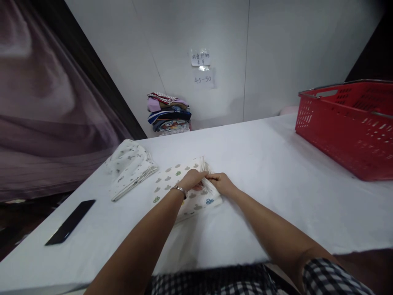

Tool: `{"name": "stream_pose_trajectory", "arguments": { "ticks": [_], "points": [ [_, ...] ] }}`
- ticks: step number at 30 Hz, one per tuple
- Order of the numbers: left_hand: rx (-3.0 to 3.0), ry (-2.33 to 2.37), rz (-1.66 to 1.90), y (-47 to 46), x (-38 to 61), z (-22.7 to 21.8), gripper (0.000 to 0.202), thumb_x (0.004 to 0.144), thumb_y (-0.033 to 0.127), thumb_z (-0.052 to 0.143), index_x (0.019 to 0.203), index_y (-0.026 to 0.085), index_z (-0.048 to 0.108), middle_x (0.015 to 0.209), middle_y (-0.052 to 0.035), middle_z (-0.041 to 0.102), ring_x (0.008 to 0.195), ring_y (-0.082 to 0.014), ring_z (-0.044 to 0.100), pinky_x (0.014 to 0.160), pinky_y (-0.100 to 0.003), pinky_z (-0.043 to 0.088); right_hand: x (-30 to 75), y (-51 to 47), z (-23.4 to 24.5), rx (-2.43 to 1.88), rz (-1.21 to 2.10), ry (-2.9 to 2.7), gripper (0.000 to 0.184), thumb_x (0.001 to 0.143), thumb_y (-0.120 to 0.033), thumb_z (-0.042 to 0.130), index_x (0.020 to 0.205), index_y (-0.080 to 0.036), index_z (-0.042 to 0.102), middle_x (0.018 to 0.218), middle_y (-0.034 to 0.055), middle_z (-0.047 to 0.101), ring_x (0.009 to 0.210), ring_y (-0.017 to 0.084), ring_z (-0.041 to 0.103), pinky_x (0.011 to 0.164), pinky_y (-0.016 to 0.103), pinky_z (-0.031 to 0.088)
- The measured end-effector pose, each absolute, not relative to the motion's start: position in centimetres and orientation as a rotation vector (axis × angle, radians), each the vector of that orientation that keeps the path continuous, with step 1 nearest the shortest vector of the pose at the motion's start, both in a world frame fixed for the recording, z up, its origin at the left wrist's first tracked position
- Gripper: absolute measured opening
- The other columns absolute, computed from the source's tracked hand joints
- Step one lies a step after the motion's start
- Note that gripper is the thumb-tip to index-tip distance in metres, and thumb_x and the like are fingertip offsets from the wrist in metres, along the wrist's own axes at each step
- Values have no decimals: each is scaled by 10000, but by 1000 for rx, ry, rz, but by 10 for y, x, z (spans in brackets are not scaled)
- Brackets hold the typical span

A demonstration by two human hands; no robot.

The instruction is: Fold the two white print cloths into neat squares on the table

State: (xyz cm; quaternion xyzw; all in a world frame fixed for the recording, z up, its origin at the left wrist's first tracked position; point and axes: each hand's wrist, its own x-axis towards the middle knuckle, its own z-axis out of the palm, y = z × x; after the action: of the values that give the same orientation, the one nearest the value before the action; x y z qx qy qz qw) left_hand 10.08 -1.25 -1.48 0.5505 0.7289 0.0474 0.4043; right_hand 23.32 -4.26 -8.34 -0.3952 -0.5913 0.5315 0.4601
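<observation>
A white cloth printed with grey, green and blue shapes [167,180] lies folded in layers on the table in front of me. My left hand [194,180] reaches over it, with the fingers closed at its right edge. From the right, my right hand [221,183] pinches the layered edge of the same cloth, its fingertips meeting those of the left. The hands partly cover the cloth's right side. Just left of it lies a second folded white cloth with small dark prints [132,166], untouched by either hand.
A red plastic basket [340,135] stands at the right of the white-covered table [264,164]. Folded clothes [169,114] are stacked against the back wall, below paper signs [203,78]. A black flat object, perhaps a phone [71,222], lies at the left. Pinkish fabric [46,94] hangs beyond.
</observation>
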Motion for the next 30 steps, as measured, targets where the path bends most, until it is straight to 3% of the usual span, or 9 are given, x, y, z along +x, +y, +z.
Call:
{"name": "stream_pose_trajectory", "arguments": {
  "ticks": [5,9,13,19,26,30],
  "points": [
    [1420,1837,134,-12,96,-18,197,735,273,534,727,91,611,592,-95,664,520,-173,648,469,-203,510,245,-34,-82,-1175,1210,-1323,230,649,-243,474,764,-177,661,776,15,692,519,106,509,547,249,417],
    [1437,1825,157,-14,94,-19,208,731,249,512,815,84,605,580,-79,659,508,-166,644,459,-194,506,255,-28,-84,-1339,975,-1316,165,676,-315,540,708,-179,628,722,10,655,620,122,526,602,241,397],
    [1468,1814,165,-15,93,-18,231,734,252,506,849,77,604,566,-80,651,501,-170,642,450,-194,500,255,-31,-85,-1469,992,-1476,233,679,-406,610,615,-181,597,560,-6,589,550,125,495,543,241,348],
    [1495,1807,153,-16,94,-18,218,731,249,499,820,77,601,535,-84,636,493,-182,638,448,-213,504,251,-36,-82,-1533,881,-1626,152,692,-344,629,700,-193,619,652,-16,620,595,108,504,545,220,324],
    [1508,1800,150,-16,94,-18,189,730,240,485,800,98,589,572,-90,654,502,-184,643,461,-225,514,250,-35,-87,-1463,1013,-1609,155,625,-316,653,563,-183,602,523,-24,558,517,107,455,506,230,290],
    [1525,1797,147,-14,96,-19,208,735,243,476,811,90,595,582,-97,660,492,-180,640,461,-225,515,246,-33,-88,-1374,1025,-1523,180,670,-348,599,620,-176,617,539,-31,551,519,100,448,510,217,318]
  ]
}}
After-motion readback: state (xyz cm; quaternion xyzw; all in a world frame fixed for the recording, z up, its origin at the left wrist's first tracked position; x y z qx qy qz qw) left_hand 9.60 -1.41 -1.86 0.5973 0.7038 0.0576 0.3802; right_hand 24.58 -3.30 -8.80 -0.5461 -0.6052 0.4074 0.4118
